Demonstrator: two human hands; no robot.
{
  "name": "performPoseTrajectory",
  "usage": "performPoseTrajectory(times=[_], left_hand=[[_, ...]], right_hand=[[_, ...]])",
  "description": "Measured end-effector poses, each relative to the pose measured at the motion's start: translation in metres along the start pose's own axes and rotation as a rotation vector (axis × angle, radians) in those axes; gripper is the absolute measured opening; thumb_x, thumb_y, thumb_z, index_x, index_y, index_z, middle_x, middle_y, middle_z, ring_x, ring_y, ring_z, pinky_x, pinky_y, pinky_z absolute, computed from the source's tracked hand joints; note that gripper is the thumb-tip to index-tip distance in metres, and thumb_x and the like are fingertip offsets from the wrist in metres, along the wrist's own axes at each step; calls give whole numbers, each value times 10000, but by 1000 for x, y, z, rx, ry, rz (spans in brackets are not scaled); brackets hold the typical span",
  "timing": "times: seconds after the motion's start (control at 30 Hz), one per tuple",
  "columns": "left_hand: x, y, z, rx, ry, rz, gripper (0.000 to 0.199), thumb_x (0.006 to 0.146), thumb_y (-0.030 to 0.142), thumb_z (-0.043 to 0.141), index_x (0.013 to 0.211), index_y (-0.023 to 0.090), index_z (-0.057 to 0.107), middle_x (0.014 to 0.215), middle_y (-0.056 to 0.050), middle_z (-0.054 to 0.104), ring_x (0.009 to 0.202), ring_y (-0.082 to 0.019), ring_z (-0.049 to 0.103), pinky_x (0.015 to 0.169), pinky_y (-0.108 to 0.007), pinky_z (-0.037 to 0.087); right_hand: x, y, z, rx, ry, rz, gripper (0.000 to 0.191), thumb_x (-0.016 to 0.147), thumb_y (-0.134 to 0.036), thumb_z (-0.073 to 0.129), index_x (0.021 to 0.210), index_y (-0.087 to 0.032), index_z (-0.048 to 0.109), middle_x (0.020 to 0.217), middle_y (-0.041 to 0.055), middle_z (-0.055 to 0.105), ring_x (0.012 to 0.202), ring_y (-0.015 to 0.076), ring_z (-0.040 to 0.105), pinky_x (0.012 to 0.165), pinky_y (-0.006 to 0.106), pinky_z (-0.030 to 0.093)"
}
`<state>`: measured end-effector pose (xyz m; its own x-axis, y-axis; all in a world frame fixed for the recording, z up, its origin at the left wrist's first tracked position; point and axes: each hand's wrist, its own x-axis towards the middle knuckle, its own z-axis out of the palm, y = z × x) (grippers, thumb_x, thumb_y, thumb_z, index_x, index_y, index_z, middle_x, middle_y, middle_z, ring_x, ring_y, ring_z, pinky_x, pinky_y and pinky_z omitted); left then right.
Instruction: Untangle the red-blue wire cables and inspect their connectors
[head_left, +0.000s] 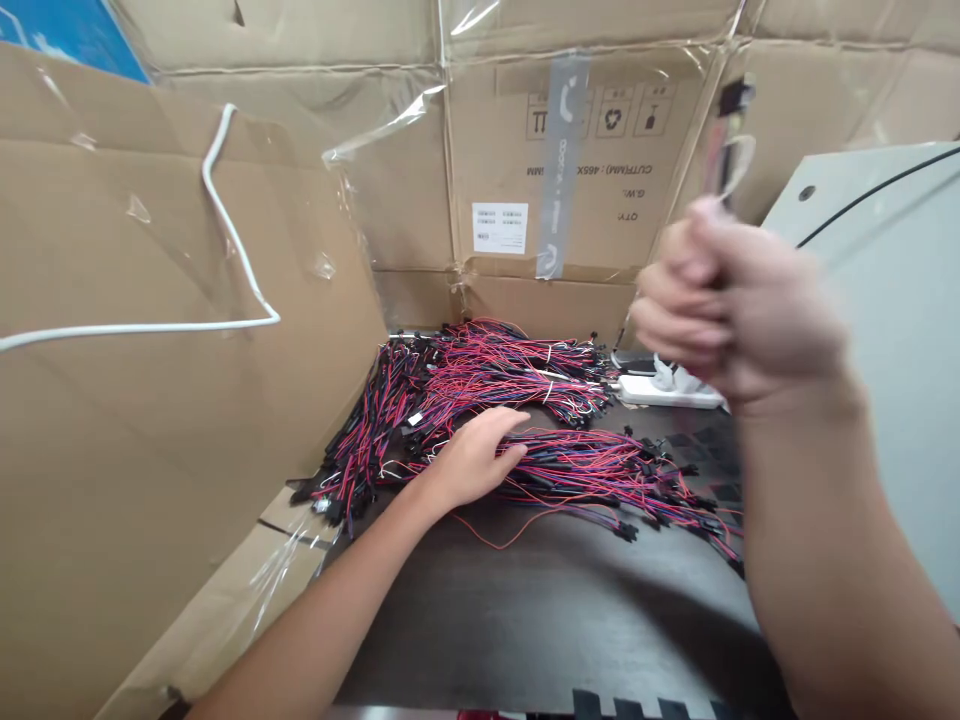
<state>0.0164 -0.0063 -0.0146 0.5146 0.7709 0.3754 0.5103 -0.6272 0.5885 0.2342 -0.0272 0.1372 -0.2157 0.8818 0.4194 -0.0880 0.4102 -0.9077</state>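
My right hand (731, 300) is raised on the right, its fingers wrapped round a wire harness (720, 150). A black connector tops that harness, and a pale loop stands out beside it; motion blur hides finer detail. Lower down, my left hand (480, 460) lies at the back edge of a loose bundle of red, blue and black wires (592, 465). Its thumb is apart from its fingers, and the fingertips touch or hover just over the wires; I cannot tell which. Behind it lie tied wire bundles (517, 375) with white ties, and another pile of wires (379, 425) sits to the left.
Cardboard walls (187, 400) enclose the dark tabletop (525, 610) at the left and back. A white power strip (667, 391) lies at the back right, near a pale panel (885, 300) with a black cable. A white cable (240, 240) hangs against the left cardboard.
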Motion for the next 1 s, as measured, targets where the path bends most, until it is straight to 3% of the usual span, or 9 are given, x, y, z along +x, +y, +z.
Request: performPoseTrajectory(times=[0.07,0.13,0.27,0.37,0.47,0.63,0.73,0.87,1.0], left_hand=[[1,12,-3,-268,61,-22,332,817,282,627,1138,198,620,1117,-98,652,1007,-225,606,889,-382,477],[0,24,-6,-582,20,-63,374,784,333,670,1123,185,618,1051,-95,665,884,-195,621,778,-332,503],[-2,36,-9,-982,-117,-155,365,771,436,670,965,130,626,710,-50,647,573,-135,569,563,-271,473],[0,35,-7,-1150,40,-290,323,792,452,641,856,140,595,651,-31,623,516,-132,559,460,-242,434],[3,33,-9,-1203,159,-397,218,761,321,678,827,127,604,718,-35,645,487,-119,568,395,-212,401],[4,33,-19,-1240,151,-386,97,673,163,647,751,109,628,626,-36,644,425,-110,544,355,-190,367],[3,32,-27,-1290,190,-382,101,647,149,609,737,117,641,592,-25,637,385,-89,505,336,-171,333],[4,27,-35,-1354,276,-361,146,597,132,578,726,135,647,619,-13,637,378,-69,481,332,-159,316],[5,23,-38,-1303,307,-351,181,579,125,597,749,135,656,659,-20,646,429,-74,509,356,-157,340]], right_hand=[[5,17,17,-25,-123,51,395,928,-355,491,586,-192,380,455,-80,295,355,38,305,356,209,165],[9,35,36,-62,-307,175,394,943,-374,450,599,-197,379,462,-76,318,356,50,325,346,207,226],[13,58,63,-488,-324,141,318,887,-270,523,603,-173,417,485,-63,410,397,53,381,388,199,267],[13,60,63,-567,-387,69,237,873,-250,535,662,-142,527,557,-35,515,460,69,453,447,206,329],[15,57,52,-556,-452,34,200,886,-206,497,744,-123,611,624,-1,597,544,96,524,526,223,393],[19,58,38,-775,-540,-20,177,868,-204,522,775,-128,653,746,23,658,670,118,557,617,235,407],[20,60,33,-761,-748,108,226,895,-272,504,766,-135,630,681,9,608,606,114,531,561,236,406],[19,66,30,-489,-1038,297,154,881,-262,535,780,-148,559,700,1,613,619,110,595,602,234,489],[19,70,27,-367,-1041,429,176,880,-241,531,733,-171,465,549,-60,545,437,88,547,488,224,492]])
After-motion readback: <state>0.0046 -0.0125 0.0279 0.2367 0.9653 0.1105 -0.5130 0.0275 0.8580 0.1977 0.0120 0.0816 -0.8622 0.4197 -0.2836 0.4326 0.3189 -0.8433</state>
